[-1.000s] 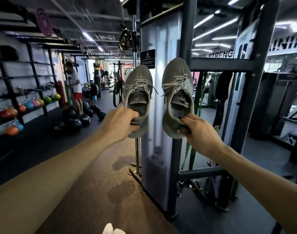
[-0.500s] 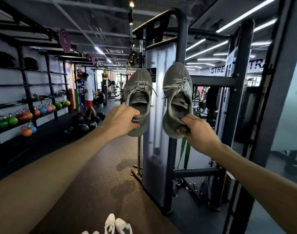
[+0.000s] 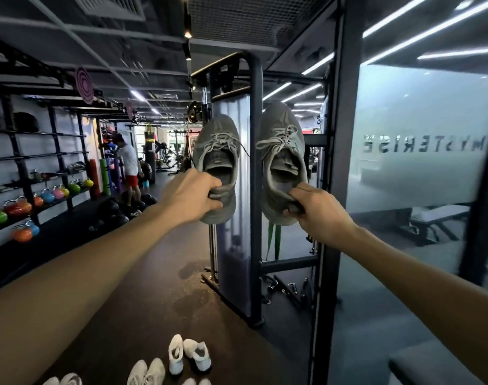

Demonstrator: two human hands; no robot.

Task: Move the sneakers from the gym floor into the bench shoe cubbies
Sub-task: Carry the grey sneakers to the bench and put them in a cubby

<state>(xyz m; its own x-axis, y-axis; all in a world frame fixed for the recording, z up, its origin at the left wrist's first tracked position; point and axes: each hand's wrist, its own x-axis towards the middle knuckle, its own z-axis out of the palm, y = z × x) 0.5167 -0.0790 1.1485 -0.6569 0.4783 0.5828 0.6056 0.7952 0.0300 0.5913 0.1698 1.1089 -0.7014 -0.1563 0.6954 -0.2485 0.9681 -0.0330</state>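
I hold a pair of grey lace-up sneakers out in front of me at arm's length, toes up. My left hand (image 3: 191, 195) grips the heel of the left grey sneaker (image 3: 219, 151). My right hand (image 3: 319, 211) pinches the heel of the right grey sneaker (image 3: 283, 151). On the dark floor near my feet lie more pairs: white sneakers (image 3: 188, 354), beige sneakers (image 3: 147, 372), and others cut off by the bottom edge. No bench or shoe cubbies are visible.
A cable machine tower (image 3: 237, 204) with dark posts stands straight ahead; a frosted glass wall (image 3: 420, 140) lies to the right. Shelves of coloured kettlebells (image 3: 23, 204) line the left wall, with medicine balls (image 3: 118, 211) on the floor. A person (image 3: 127, 165) stands further back.
The view has swung left and dropped, bringing the floor sneakers and the frosted glass wall into sight. Both hands keep the same hold on the grey sneakers.
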